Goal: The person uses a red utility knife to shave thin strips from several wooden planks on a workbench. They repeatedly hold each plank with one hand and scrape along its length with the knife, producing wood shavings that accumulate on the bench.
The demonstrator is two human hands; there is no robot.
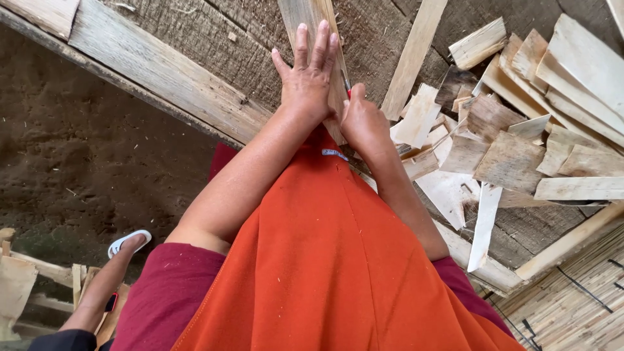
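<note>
Left hand (308, 71) flat, fingers spread, pressing a narrow wood strip (311, 19) down on the plank bench (162, 71). Right hand (364, 120) closed round a small red-handled blade (346, 88) at the strip's right edge. Heap of split offcuts (513, 136) to the right suggests much already worked; this strip apparently only partway, cut line hidden under the hands
</note>
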